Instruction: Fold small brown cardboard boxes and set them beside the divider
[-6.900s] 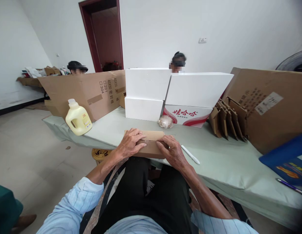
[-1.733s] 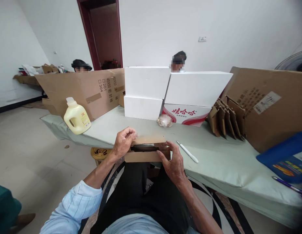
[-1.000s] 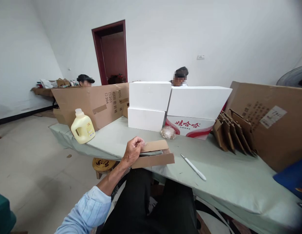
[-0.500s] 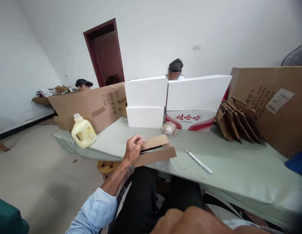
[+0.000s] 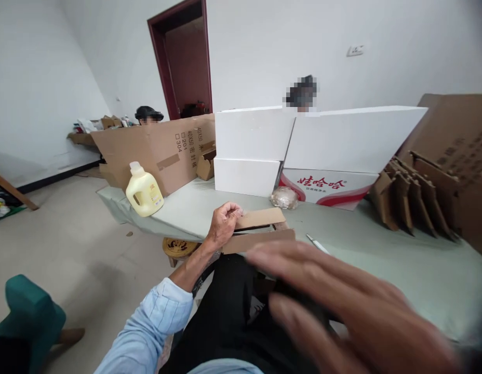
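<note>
My left hand [image 5: 225, 223] has its fingers pinched on the left end of a small brown cardboard box [image 5: 260, 240], whose long flaps stand apart with a dark gap between them. The box lies at the table's near edge, above my lap. Large and slightly blurred, my right hand [image 5: 353, 301] hovers close to the camera with fingers stretched out and nothing visible in them. Its fingertips appear just in front of the box; whether they touch it I cannot tell. Behind the right hand lies a slim white-handled knife [image 5: 317, 243], partly covered by it.
White cartons [image 5: 246, 176] stand across the table [image 5: 186, 208], with a clear tape roll [image 5: 284, 198] before them. A yellow jug [image 5: 145, 192] and a large brown carton [image 5: 159, 156] are left. Folded cardboard pieces [image 5: 416, 197] lean at right. Two people sit beyond the cartons.
My right hand has risen from the bottom edge towards the box, fingers now extended, covering part of the knife. The view has shifted. My left hand keeps its hold on the box.
</note>
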{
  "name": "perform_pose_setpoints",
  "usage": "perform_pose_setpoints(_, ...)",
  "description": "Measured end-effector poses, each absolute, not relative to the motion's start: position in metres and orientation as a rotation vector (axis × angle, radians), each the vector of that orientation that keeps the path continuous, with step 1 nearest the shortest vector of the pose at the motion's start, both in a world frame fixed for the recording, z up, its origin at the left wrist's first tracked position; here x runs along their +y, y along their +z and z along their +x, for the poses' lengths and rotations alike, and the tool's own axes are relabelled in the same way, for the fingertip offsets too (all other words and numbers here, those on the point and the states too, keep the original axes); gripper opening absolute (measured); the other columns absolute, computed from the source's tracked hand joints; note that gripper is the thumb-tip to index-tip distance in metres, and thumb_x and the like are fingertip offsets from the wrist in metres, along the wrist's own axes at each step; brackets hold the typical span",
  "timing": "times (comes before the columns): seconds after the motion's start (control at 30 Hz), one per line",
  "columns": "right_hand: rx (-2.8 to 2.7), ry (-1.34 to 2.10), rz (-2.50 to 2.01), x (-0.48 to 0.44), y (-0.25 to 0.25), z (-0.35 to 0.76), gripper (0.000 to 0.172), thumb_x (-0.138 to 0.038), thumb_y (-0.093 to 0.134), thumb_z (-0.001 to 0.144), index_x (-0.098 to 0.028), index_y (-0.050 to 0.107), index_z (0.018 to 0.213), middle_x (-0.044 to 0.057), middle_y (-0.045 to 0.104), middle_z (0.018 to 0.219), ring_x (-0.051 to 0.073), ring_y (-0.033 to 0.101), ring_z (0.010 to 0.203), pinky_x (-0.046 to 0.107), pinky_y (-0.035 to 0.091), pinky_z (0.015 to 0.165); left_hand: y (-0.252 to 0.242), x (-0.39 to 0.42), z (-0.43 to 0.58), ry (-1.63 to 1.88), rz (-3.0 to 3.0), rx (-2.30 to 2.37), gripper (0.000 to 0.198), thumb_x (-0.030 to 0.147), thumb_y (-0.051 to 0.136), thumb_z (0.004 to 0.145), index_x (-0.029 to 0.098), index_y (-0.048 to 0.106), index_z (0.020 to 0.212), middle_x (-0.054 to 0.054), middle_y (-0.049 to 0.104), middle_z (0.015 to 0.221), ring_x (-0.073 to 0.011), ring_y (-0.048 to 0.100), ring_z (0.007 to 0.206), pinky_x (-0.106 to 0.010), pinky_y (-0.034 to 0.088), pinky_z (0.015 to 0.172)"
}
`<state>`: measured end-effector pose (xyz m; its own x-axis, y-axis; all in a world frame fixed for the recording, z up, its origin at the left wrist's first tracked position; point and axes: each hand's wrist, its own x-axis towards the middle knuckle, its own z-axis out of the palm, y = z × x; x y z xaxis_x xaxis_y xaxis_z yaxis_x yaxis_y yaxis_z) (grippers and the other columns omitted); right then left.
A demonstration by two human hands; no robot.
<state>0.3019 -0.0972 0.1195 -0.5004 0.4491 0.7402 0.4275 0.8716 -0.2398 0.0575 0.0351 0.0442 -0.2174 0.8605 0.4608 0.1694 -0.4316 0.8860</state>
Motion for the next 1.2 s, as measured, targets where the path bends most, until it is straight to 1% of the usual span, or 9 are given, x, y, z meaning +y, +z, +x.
perform_pose_setpoints(0.07, -2.137, -0.039, -0.823, -0.062, 0.106, 0.296, 0.03, -0.042, 0.053, 0.11, -0.029, 0.075, 0.127, 0.009, 0.077, 0.121, 0.03, 0.073, 0.113, 0.046, 0.061, 0.096, 0.045, 0.034, 0.058, 1.713, 1.5, 1.213, 0.022, 0.04, 0.069, 0.087, 0.019, 0.068, 0.08, -0.001, 0.071, 0.077, -0.0163, 0.063, 0.073, -0.027, 0.049, 0.072)
perform_pose_setpoints(0.17, -2.142, -0.226, -1.042, -0.019, 0.063, 0.302, 0.034, -0.046, 0.053, 0.11, -0.02, 0.075, 0.116, 0.014, 0.079, 0.114, 0.034, 0.074, 0.105, 0.049, 0.06, 0.089, 0.045, 0.032, 0.057, 1.718, 1.491, 1.191, 0.023, 0.041, 0.071, 0.086, 0.02, 0.068, 0.078, -0.001, 0.071, 0.076, -0.0165, 0.064, 0.074, -0.027, 0.049, 0.073)
perform_pose_setpoints(0.27, -2.169, -0.257, -1.107, 0.003, 0.029, 0.31, 0.039, -0.046, 0.058, 0.108, -0.019, 0.068, 0.133, 0.017, 0.076, 0.126, 0.036, 0.071, 0.111, 0.05, 0.057, 0.092, 0.045, 0.031, 0.057, 1.71, 1.491, 1.185, 0.023, 0.042, 0.072, 0.086, 0.02, 0.069, 0.079, -0.001, 0.073, 0.077, -0.0173, 0.066, 0.076, -0.027, 0.05, 0.074)
perform_pose_setpoints(0.4, -2.192, -0.298, -1.029, 0.015, 0.024, 0.307, 0.051, -0.041, 0.068, 0.103, -0.019, 0.059, 0.148, 0.018, 0.066, 0.142, 0.037, 0.063, 0.124, 0.049, 0.053, 0.097, 0.046, 0.031, 0.056, 1.7, 1.497, 1.19, 0.025, 0.044, 0.072, 0.087, 0.02, 0.07, 0.081, -0.002, 0.076, 0.081, -0.0184, 0.069, 0.079, -0.028, 0.053, 0.077)
perform_pose_setpoints(0.57, -2.283, -0.346, -0.973, 0.032, 0.032, 0.301, 0.046, -0.038, 0.081, 0.095, -0.019, 0.065, 0.133, 0.015, 0.07, 0.129, 0.036, 0.059, 0.123, 0.048, 0.044, 0.102, 0.046, 0.031, 0.054, 1.689, 1.491, 1.205, 0.029, 0.048, 0.075, 0.086, 0.02, 0.071, 0.08, -0.003, 0.077, 0.081, -0.0179, 0.07, 0.078, -0.028, 0.054, 0.076)
perform_pose_setpoints(0.7, -2.294, -0.311, -1.035, 0.035, 0.028, 0.3, 0.026, -0.034, 0.086, 0.092, -0.02, 0.067, 0.105, 0.009, 0.073, 0.108, 0.03, 0.06, 0.105, 0.04, 0.041, 0.089, 0.046, 0.03, 0.051, 1.662, 1.473, 1.21, 0.034, 0.053, 0.077, 0.084, 0.02, 0.07, 0.08, -0.004, 0.077, 0.082, -0.0175, 0.071, 0.079, -0.027, 0.056, 0.079)
perform_pose_setpoints(0.8, -2.313, -0.278, -1.023, 0.026, 0.028, 0.301, 0.022, -0.028, 0.083, 0.095, -0.02, 0.063, 0.09, 0.006, 0.072, 0.094, 0.026, 0.06, 0.094, 0.036, 0.037, 0.08, 0.052, 0.034, 0.046, 1.602, 1.477, 1.205, 0.038, 0.057, 0.076, 0.084, 0.02, 0.069, 0.081, -0.004, 0.076, 0.083, -0.0165, 0.07, 0.077, -0.028, 0.058, 0.079)
perform_pose_setpoints(1.03, -2.34, -0.05, -0.974, 0.011, 0.029, 0.297, 0.025, -0.018, 0.078, 0.098, -0.02, 0.06, 0.08, 0.003, 0.068, 0.087, 0.019, 0.059, 0.085, 0.031, 0.033, 0.07, 0.099, 0.107, 0.048, 1.269, 1.709, 1.18, 0.042, 0.059, 0.079, 0.078, 0.018, 0.069, 0.077, -0.006, 0.076, 0.081, -0.0176, 0.072, 0.078, -0.029, 0.06, 0.072)
perform_pose_setpoints(1.2, -2.365, 0.012, -1.009, 0.013, 0.028, 0.293, 0.027, -0.02, 0.086, 0.091, -0.02, 0.061, 0.083, 0.002, 0.07, 0.088, 0.02, 0.061, 0.09, 0.03, 0.035, 0.068, 0.11, 0.194, 0.09, 0.996, 2.0, 1.266, 0.03, 0.045, 0.073, 0.083, 0.017, 0.068, 0.073, -0.004, 0.073, 0.071, -0.0158, 0.068, 0.067, -0.027, 0.055, 0.064)
